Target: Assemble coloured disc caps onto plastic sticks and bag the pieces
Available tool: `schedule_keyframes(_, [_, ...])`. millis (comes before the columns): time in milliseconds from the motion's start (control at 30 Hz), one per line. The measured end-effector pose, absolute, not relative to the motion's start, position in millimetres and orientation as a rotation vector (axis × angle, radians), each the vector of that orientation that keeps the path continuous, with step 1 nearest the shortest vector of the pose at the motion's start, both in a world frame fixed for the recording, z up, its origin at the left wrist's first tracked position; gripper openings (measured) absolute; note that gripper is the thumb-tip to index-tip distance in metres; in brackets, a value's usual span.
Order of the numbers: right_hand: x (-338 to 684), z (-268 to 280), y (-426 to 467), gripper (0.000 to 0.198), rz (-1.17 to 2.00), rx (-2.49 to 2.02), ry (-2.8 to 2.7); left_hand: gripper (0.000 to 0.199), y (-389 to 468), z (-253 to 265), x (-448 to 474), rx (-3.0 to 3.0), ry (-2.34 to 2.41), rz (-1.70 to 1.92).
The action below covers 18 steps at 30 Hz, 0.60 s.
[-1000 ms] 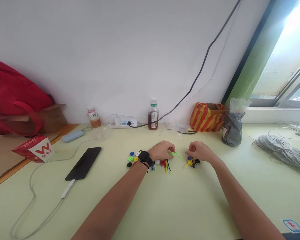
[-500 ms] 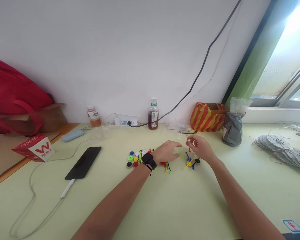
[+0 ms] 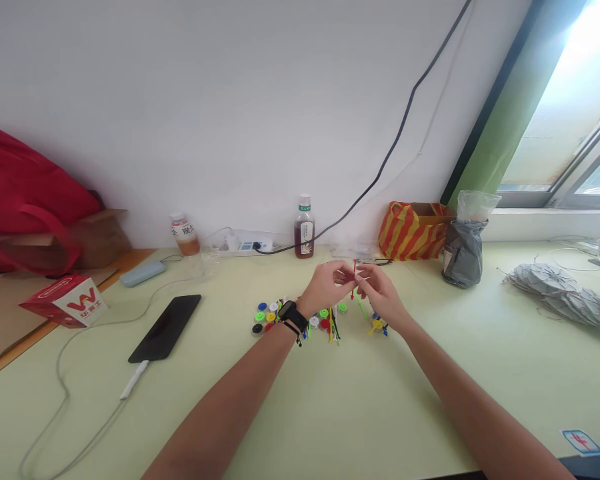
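My left hand (image 3: 326,288), with a black watch (image 3: 293,315) on its wrist, meets my right hand (image 3: 381,293) above the table. Between their fingertips stands a thin red plastic stick (image 3: 355,265), roughly upright, pinched by both hands. Fingers cover its middle. Below and left lie small round discs, among them a black one (image 3: 257,329) and a green one (image 3: 343,308). Thin coloured sticks (image 3: 332,327) lie beside them, partly hidden by my left wrist. Under my right hand is a small group of pieces, with a yellow disc (image 3: 377,325) on top. A green stick (image 3: 361,307) lies nearby.
A black phone (image 3: 165,329) on a white cable lies left, near a red and white box (image 3: 67,300). Along the wall stand two bottles (image 3: 305,230), a power strip (image 3: 250,243), a striped bag (image 3: 413,232) and a grey bag (image 3: 464,253). Grey discs (image 3: 563,293) lie right.
My right hand has moved left with the red stick, and my left hand has closed its fingers on it too. The view has shifted slightly.
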State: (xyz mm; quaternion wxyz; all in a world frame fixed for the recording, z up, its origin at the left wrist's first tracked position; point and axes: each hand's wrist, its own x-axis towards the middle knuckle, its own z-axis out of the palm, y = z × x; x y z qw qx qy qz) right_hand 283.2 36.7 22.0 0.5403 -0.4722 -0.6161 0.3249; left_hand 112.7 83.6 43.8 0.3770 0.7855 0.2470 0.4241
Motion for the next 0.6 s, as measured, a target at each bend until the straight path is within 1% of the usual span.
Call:
schedule_keyframes(100, [290.1,20.8,40.9,0.040,1.153,-1.034,-1.399,0.018,84.8,45.5,110.8,2.094,0.623,1.063])
schedule_keyframes(167, [293.8,20.9,41.4,0.037,1.254,-1.017,-1.337,0.018,85.9,46.5,108.6,2.180,0.641,1.049])
schedule_keyframes(267, [296.2,21.6,40.5,0.036,1.298,-1.000,-1.297,0.020,89.1,45.7,105.9,2.127,0.631,1.020])
schedule_keyframes(433, [295.7,21.8,40.0,0.042,1.242,-1.002,-1.313,0.027,92.9,44.4,103.4,2.005,0.592,0.960])
schedule_keyframes(600, [295.6,21.8,40.3,0.031,1.214,-1.050,-1.398,0.019,91.5,47.4,100.8,2.094,0.531,0.844])
